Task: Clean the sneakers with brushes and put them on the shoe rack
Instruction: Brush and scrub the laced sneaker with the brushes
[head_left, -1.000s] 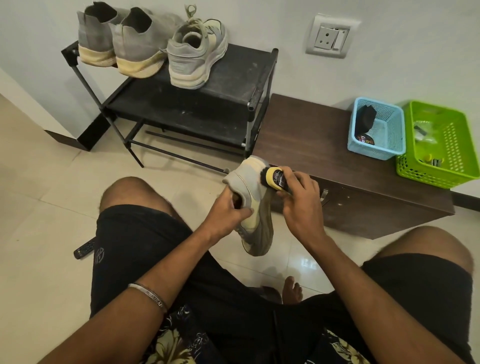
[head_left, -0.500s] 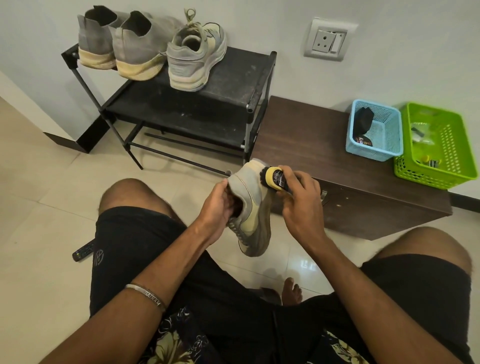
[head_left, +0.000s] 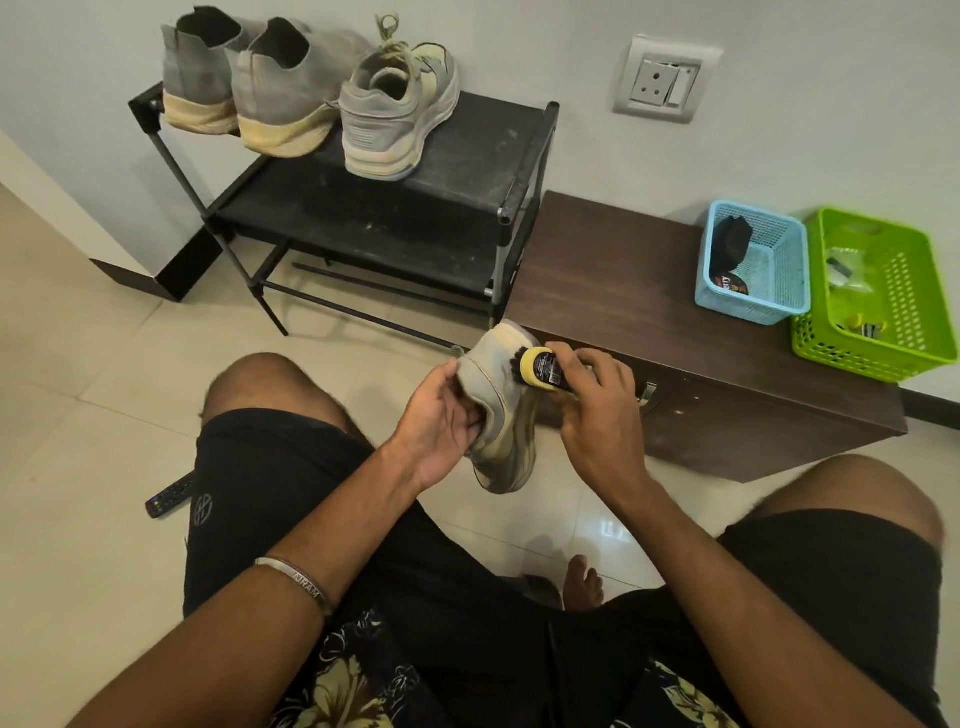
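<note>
Soft, even indoor light fills the scene, bright enough to show the dust specks on the black shoe rack (head_left: 395, 208), and a small white glare patch sits on the glossy floor tiles (head_left: 613, 530) between the person's knees. Shadows are faint and diffuse, darkest under the rack's shelves and along the front face of the brown cabinet (head_left: 727, 415). The wide lens bows the wall and floor lines toward the edges, the green basket (head_left: 883, 332) glows oversaturated, and focus is sharp throughout with no visible motion blur.
</note>
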